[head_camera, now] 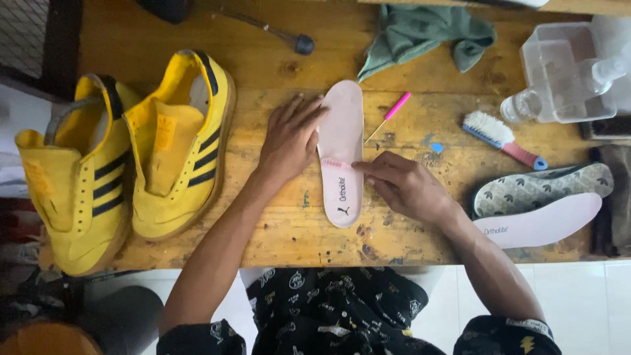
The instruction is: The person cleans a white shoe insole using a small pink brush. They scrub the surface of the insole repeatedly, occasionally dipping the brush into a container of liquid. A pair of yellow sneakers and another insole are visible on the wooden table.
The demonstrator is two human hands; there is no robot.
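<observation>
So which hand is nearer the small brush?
Right. The right hand rests on the insole, left of the brush; the left hand lies beyond the insole's far side.

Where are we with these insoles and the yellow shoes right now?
Done: both yellow shoes stand unlaced, tongues pulled up, and two insoles lie stacked at the right. In hand: the left hand presses one pale pink insole flat on the wooden table while the right hand pinches its edge. Left: the brush and green cloth lie apart, and no insole is inside a shoe.
</observation>
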